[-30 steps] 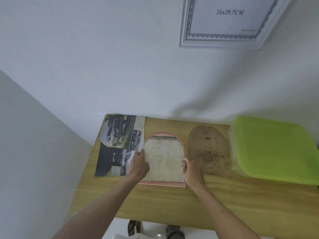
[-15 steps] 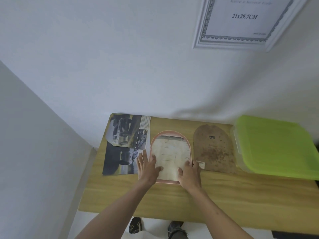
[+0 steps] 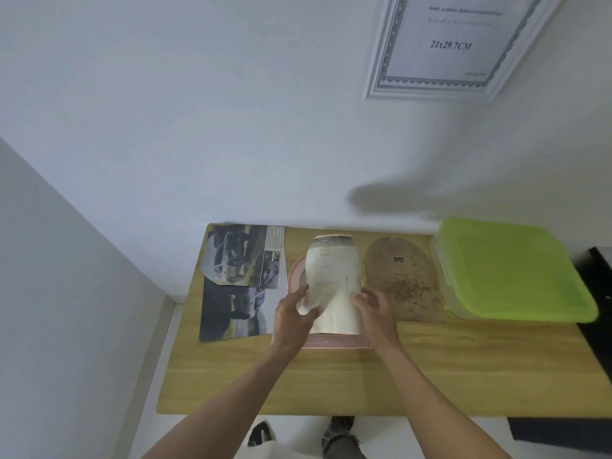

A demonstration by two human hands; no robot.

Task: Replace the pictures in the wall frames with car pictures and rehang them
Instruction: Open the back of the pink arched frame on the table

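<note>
A pink arched frame [image 3: 295,272] lies face down on the wooden table [image 3: 364,376]. An arch-shaped printed paper insert [image 3: 332,276] is lifted out of it and bows upward. My left hand [image 3: 293,318] pinches the insert's lower left edge. My right hand [image 3: 376,309] holds its lower right edge. Two car pictures [image 3: 240,279] lie flat to the left of the frame. The frame's brown arched backing board [image 3: 402,283] lies to the right. A white rectangular frame [image 3: 463,44] holding a sample sheet hangs on the wall above.
A clear plastic box with a green lid [image 3: 510,270] stands at the table's right end. A dark object [image 3: 596,293] sits beyond it at the right edge. The table's left end meets a wall corner. Feet show below the front edge.
The insert lay flat in the frame under both palms; now both hands have gripped its lower edge and lifted it up out of the frame, curling it.
</note>
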